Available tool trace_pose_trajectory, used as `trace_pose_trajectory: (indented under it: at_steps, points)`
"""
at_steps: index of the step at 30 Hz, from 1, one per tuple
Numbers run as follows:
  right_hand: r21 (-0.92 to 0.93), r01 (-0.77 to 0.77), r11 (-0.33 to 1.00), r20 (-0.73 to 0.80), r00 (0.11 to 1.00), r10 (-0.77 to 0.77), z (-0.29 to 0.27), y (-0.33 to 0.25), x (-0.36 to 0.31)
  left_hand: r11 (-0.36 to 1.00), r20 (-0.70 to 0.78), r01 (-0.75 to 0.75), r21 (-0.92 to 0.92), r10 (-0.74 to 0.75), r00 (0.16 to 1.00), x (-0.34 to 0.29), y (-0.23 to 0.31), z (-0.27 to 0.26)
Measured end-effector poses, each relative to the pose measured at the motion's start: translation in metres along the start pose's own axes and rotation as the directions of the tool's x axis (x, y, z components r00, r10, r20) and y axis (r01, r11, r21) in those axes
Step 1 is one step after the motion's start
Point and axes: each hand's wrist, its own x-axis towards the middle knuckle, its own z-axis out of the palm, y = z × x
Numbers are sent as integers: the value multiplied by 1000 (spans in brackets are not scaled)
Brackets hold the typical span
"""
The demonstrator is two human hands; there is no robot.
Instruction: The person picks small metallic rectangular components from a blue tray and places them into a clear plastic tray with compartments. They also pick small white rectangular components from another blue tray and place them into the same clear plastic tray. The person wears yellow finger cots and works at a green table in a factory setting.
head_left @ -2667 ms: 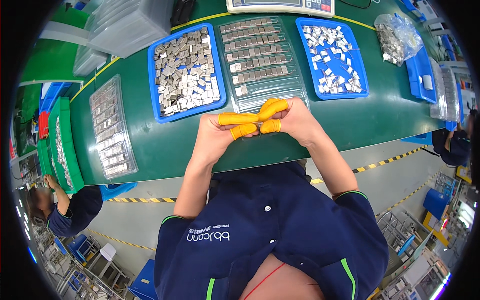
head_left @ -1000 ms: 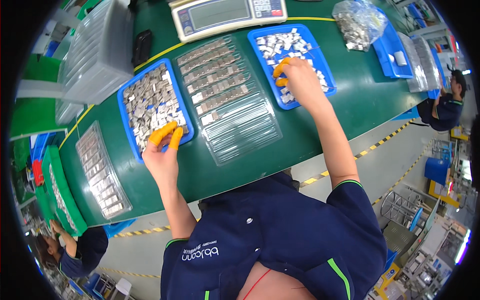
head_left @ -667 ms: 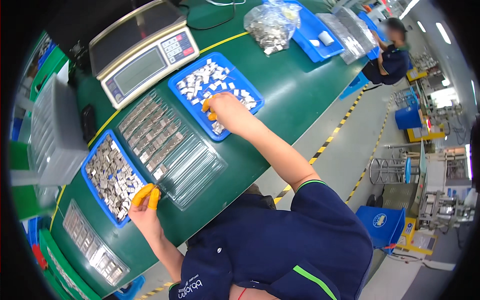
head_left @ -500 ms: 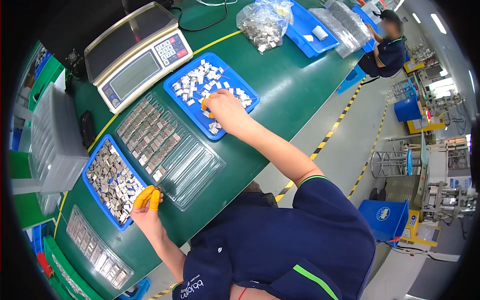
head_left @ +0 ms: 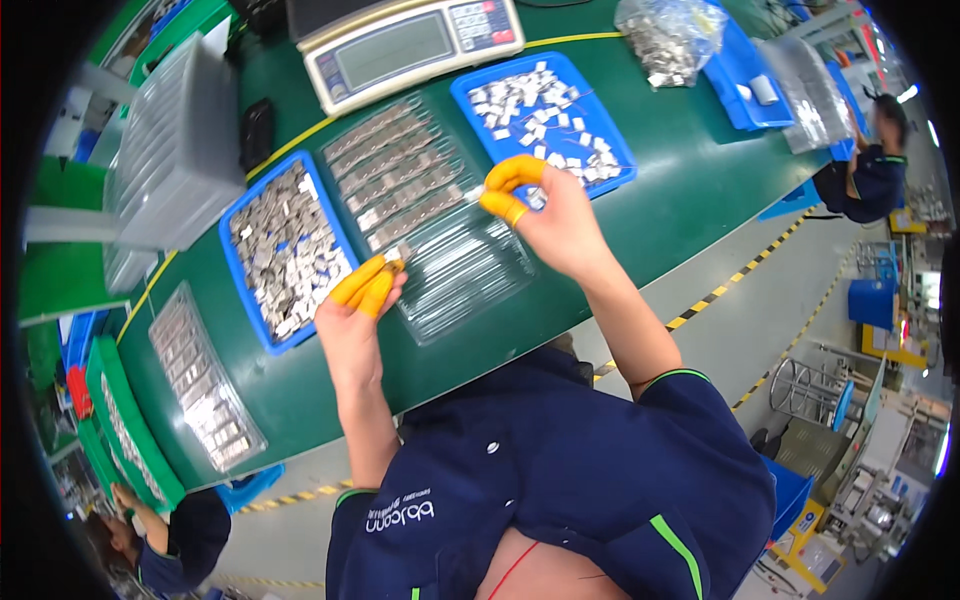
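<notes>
Yellow finger cots cover the thumb and fingertips in use on both hands. My left hand (head_left: 350, 325) pinches a small pale grey piece (head_left: 398, 254), partly hidden by the fingertips, over the near left edge of a clear plastic tray (head_left: 470, 295). Between the fingertips of my right hand (head_left: 560, 222) is a small white piece (head_left: 473, 193), blurred, just right of the clear tray's filled rows. Metallic connector-like pieces (head_left: 395, 170) fill the far rows of that tray; its near grooves hold none. A blue tray (head_left: 248, 290) of loose grey metallic pieces lies to the left. Another blue tray (head_left: 598, 120), behind my right hand, holds white pieces.
A weighing scale (head_left: 390, 50) stands behind the trays. Stacked clear trays (head_left: 175, 150) rise at the left; a filled clear tray (head_left: 205, 380) lies near the left edge. Far right are a plastic bag of parts (head_left: 672, 45) and another blue tray (head_left: 740, 85). Two other people sit farther off.
The view has shifted. My right hand has come out of the white-piece tray with a piece, and my left hand has moved from beside the grey-piece tray to the clear tray, bringing both hands closer.
</notes>
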Motion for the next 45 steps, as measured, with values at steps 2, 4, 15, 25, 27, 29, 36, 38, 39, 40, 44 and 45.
trace_pose_trajectory:
  at_steps: [2, 4, 15, 25, 27, 29, 36, 38, 39, 40, 44, 45]
  points:
    - [147, -36, 988, 132, 991, 16, 19, -5, -15, 999, 41, -34, -5, 34, 999, -2, 0, 6]
    - [197, -92, 976, 242, 969, 43, 29, -9, -25, 998, 73, -55, -12, 56, 996, -8, 1, 13]
    - [157, -60, 986, 336, 942, 4, 33, -17, -33, 997, 112, -56, 43, 51, 992, -21, 1, 6]
    - [220, -210, 953, 522, 850, 67, 20, -17, -33, 996, 219, 13, 86, -31, 975, -27, 2, -4]
    - [233, -373, 898, 549, 813, 195, 21, -21, -32, 997, 236, 39, 69, -54, 970, -27, 5, -4]
    - [334, -408, 850, 562, 810, 167, 29, -18, -37, 997, 257, 56, 44, -66, 964, -26, 5, -4]
    - [332, -228, 915, 396, 914, 84, 43, -6, -44, 998, 206, 60, -34, -51, 977, -22, -4, -2]
    - [290, -64, 955, 267, 964, -16, 48, -8, -41, 994, 169, 52, -92, -36, 985, -18, -7, 2]
    - [261, 16, 965, 206, 976, -71, 50, -8, -40, 993, 141, 43, -112, -27, 990, -16, -7, 5]
    - [151, 118, 981, 165, 976, -143, 51, -8, -36, 991, 112, 32, -132, -17, 994, -14, -6, 6]
    - [-348, 465, 814, 94, 881, -463, 54, 11, -10, 979, -47, -178, 101, 184, 982, -12, -8, -10]
    - [-470, 517, 715, 106, 838, -536, 56, 20, -6, 970, -76, -191, 152, 204, 976, -12, -8, -18]
